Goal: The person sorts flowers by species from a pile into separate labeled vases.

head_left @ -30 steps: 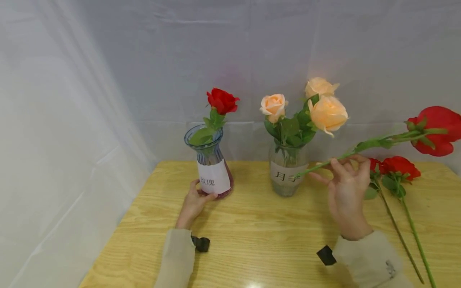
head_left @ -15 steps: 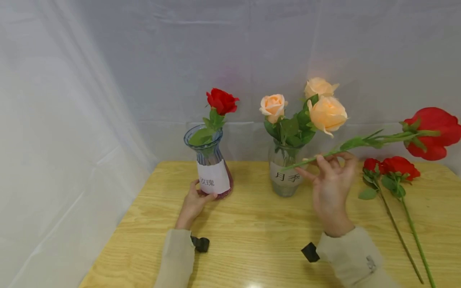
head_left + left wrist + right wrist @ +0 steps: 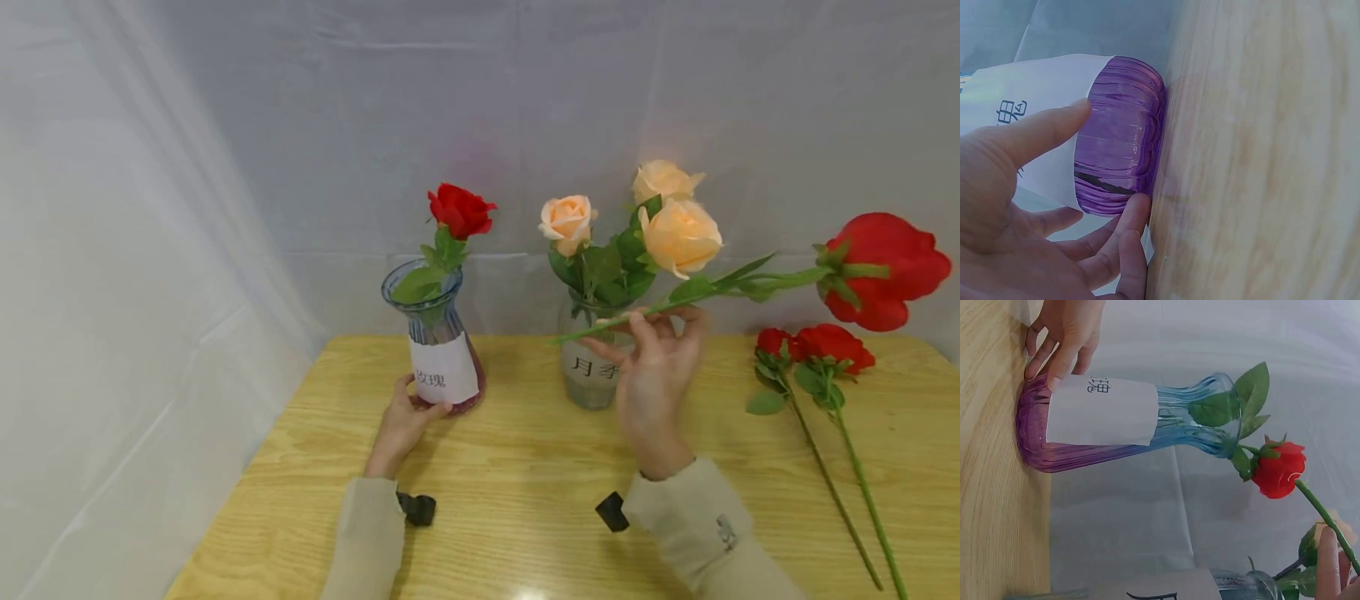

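Observation:
My left hand [image 3: 401, 429] grips the base of a blue-to-purple glass vase [image 3: 468, 367], thumb at the front by its white paper label; up close in the left wrist view its purple base [image 3: 1116, 137] stands on the wood. One red rose [image 3: 461, 210] leans out of that vase. My right hand [image 3: 658, 387] pinches the green stem [image 3: 675, 298] of another red rose [image 3: 881, 271], held nearly level with its bloom to the right and its stem end pointing left. Behind that hand stands a clear glass vase [image 3: 588, 392] with a paper label, partly hidden.
Peach roses [image 3: 681, 237] fill the clear vase. Two more red roses [image 3: 832, 346] lie on the right of the wooden table [image 3: 510, 500], stems toward the near edge. A pale cloth [image 3: 375, 125] hangs behind the table.
My right hand has moved left with the held red rose, from right of the clear vase to in front of it. My left hand stays on the purple vase base.

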`<action>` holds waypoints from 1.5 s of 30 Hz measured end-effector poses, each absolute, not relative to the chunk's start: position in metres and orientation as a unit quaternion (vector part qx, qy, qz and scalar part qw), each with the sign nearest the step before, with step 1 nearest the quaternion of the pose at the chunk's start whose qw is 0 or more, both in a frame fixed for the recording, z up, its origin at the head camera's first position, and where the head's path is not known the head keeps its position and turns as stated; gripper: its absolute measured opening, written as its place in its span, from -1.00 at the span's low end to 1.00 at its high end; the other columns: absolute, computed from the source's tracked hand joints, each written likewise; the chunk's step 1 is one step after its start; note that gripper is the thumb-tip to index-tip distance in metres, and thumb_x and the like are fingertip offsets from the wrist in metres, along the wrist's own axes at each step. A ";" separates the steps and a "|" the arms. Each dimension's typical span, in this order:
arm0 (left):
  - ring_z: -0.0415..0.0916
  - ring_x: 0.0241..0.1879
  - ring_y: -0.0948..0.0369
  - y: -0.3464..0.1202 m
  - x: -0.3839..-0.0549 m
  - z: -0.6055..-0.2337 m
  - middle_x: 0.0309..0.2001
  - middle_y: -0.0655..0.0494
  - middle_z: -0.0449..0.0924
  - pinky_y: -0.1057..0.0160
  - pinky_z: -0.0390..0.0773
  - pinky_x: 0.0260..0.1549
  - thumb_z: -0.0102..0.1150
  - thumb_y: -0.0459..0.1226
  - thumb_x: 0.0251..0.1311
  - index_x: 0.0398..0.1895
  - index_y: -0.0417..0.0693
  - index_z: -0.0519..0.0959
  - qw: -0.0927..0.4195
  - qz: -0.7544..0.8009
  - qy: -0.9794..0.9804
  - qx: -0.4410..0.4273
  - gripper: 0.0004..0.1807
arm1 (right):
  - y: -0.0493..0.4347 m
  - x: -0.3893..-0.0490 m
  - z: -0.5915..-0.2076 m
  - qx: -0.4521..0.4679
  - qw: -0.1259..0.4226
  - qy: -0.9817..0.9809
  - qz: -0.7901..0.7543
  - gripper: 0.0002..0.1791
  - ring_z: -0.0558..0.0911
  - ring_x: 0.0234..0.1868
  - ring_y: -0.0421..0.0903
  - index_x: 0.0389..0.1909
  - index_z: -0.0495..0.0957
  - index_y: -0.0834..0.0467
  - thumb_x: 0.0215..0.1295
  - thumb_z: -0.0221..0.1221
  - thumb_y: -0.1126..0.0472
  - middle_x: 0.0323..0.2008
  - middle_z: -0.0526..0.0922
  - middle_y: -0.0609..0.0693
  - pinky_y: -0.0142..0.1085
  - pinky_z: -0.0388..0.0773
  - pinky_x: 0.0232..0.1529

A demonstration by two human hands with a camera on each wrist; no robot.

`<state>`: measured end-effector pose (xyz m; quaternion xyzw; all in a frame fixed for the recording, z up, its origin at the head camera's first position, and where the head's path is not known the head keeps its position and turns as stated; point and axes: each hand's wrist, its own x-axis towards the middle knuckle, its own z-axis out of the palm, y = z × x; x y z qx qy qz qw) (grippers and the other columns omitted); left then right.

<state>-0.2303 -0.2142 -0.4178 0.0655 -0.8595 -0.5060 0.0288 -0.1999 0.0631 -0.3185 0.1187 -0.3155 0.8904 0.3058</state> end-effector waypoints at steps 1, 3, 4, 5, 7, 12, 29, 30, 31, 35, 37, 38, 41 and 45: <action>0.50 0.07 -0.21 -0.214 -0.230 -0.418 0.06 -0.48 0.52 -0.09 0.43 0.07 0.36 -0.33 0.23 0.46 -0.44 0.07 0.029 -0.506 -0.860 0.065 -0.13 | 0.061 -0.201 -0.318 0.120 0.305 -0.316 0.890 -0.77 0.57 -0.39 -0.04 0.04 0.23 0.26 0.48 -0.03 0.52 -0.29 0.42 0.12 -0.07 0.69 -0.43; 0.50 0.07 -0.22 -0.214 -0.231 -0.418 0.06 -0.48 0.52 -0.10 0.43 0.07 0.36 -0.32 0.23 0.46 -0.44 0.07 0.029 -0.503 -0.861 0.065 -0.13 | 0.057 -0.201 -0.317 0.123 0.305 -0.319 0.889 -0.79 0.56 -0.39 -0.05 0.04 0.21 0.27 0.50 -0.06 0.51 -0.27 0.41 0.13 -0.08 0.69 -0.42; 0.50 0.07 -0.22 -0.214 -0.231 -0.418 0.06 -0.48 0.52 -0.10 0.42 0.07 0.36 -0.32 0.23 0.46 -0.44 0.07 0.029 -0.502 -0.862 0.065 -0.13 | 0.055 -0.202 -0.317 0.123 0.303 -0.318 0.890 -0.79 0.56 -0.38 -0.05 0.04 0.21 0.27 0.50 -0.07 0.51 -0.26 0.41 0.15 -0.07 0.69 -0.42; 0.50 0.07 -0.22 -0.214 -0.231 -0.418 0.06 -0.48 0.52 -0.10 0.42 0.07 0.36 -0.32 0.23 0.46 -0.44 0.07 0.029 -0.501 -0.863 0.065 -0.13 | 0.052 -0.202 -0.316 0.124 0.302 -0.322 0.889 -0.80 0.57 -0.38 -0.06 0.04 0.21 0.27 0.51 -0.07 0.50 -0.24 0.42 0.16 -0.08 0.69 -0.42; 0.50 0.07 -0.22 -0.214 -0.231 -0.418 0.07 -0.48 0.52 -0.11 0.42 0.08 0.36 -0.32 0.23 0.46 -0.44 0.07 0.029 -0.499 -0.864 0.064 -0.13 | 0.047 -0.203 -0.313 0.126 0.300 -0.336 0.884 -0.79 0.58 -0.36 -0.06 0.07 0.22 0.27 0.51 -0.08 0.49 -0.21 0.43 0.18 -0.09 0.69 -0.42; 0.50 0.07 -0.22 -0.215 -0.231 -0.418 0.07 -0.48 0.52 -0.10 0.42 0.08 0.36 -0.32 0.23 0.46 -0.43 0.07 0.027 -0.504 -0.861 0.067 -0.13 | 0.033 -0.205 -0.306 0.139 0.304 -0.373 0.866 -0.76 0.60 -0.35 -0.02 0.11 0.22 0.30 0.51 -0.06 0.48 -0.20 0.44 0.21 -0.08 0.69 -0.41; 0.51 0.06 -0.21 -0.215 -0.232 -0.419 0.05 -0.48 0.53 -0.09 0.44 0.06 0.37 -0.32 0.23 0.44 -0.44 0.09 0.030 -0.503 -0.861 0.062 -0.14 | -0.002 -0.215 -0.291 0.164 0.300 -0.387 0.857 -0.71 0.67 -0.30 0.04 0.11 0.31 0.26 0.46 0.00 0.54 -0.24 0.44 0.10 0.05 0.68 -0.25; 0.52 0.05 -0.21 -0.215 -0.232 -0.419 0.05 -0.48 0.54 -0.08 0.45 0.05 0.37 -0.32 0.23 0.44 -0.44 0.09 0.030 -0.503 -0.862 0.062 -0.14 | -0.004 -0.216 -0.290 0.166 0.302 -0.386 0.856 -0.70 0.68 -0.30 0.04 0.13 0.30 0.28 0.46 0.01 0.54 -0.24 0.44 0.10 0.07 0.67 -0.25; 0.52 0.05 -0.21 -0.215 -0.232 -0.419 0.05 -0.48 0.54 -0.08 0.45 0.05 0.37 -0.32 0.22 0.44 -0.44 0.09 0.030 -0.503 -0.862 0.062 -0.14 | -0.006 -0.216 -0.290 0.169 0.302 -0.386 0.855 -0.68 0.68 -0.30 0.03 0.15 0.30 0.30 0.45 0.01 0.54 -0.24 0.45 0.09 0.08 0.67 -0.24; 0.52 0.06 -0.20 -0.215 -0.232 -0.418 0.04 -0.46 0.54 -0.06 0.46 0.03 0.37 -0.33 0.22 0.45 -0.42 0.09 0.026 -0.508 -0.859 0.063 -0.15 | -0.013 -0.220 -0.289 0.172 0.303 -0.389 0.853 -0.62 0.70 -0.31 0.01 0.20 0.29 0.32 0.43 0.03 0.55 -0.27 0.49 0.10 0.04 0.68 -0.24; 0.52 0.06 -0.19 -0.215 -0.232 -0.418 0.04 -0.46 0.54 -0.06 0.46 0.03 0.36 -0.33 0.23 0.45 -0.42 0.09 0.024 -0.512 -0.856 0.064 -0.15 | -0.017 -0.221 -0.288 0.172 0.301 -0.396 0.850 -0.59 0.70 -0.30 -0.01 0.22 0.31 0.28 0.42 0.04 0.56 -0.26 0.49 0.14 0.02 0.68 -0.24; 0.52 0.07 -0.19 -0.215 -0.231 -0.417 0.05 -0.46 0.54 -0.06 0.46 0.04 0.36 -0.33 0.23 0.45 -0.41 0.09 0.024 -0.513 -0.855 0.065 -0.15 | -0.019 -0.222 -0.288 0.172 0.300 -0.404 0.847 -0.59 0.70 -0.30 -0.02 0.22 0.32 0.26 0.42 0.05 0.55 -0.25 0.50 0.17 0.01 0.68 -0.24; 0.51 0.07 -0.19 -0.215 -0.231 -0.417 0.06 -0.45 0.53 -0.06 0.46 0.04 0.35 -0.34 0.24 0.46 -0.41 0.08 0.021 -0.517 -0.853 0.067 -0.15 | -0.025 -0.223 -0.287 0.176 0.299 -0.435 0.831 -0.58 0.71 -0.28 -0.07 0.24 0.33 0.24 0.42 0.06 0.55 -0.21 0.50 0.21 0.00 0.68 -0.23; 0.51 0.07 -0.18 -0.215 -0.231 -0.416 0.07 -0.45 0.53 -0.06 0.46 0.03 0.35 -0.34 0.24 0.46 -0.40 0.07 0.017 -0.521 -0.851 0.070 -0.15 | -0.034 -0.226 -0.287 0.194 0.307 -0.460 0.810 -0.52 0.72 -0.26 -0.09 0.32 0.26 0.28 0.43 0.05 0.54 -0.21 0.52 0.14 0.04 0.68 -0.22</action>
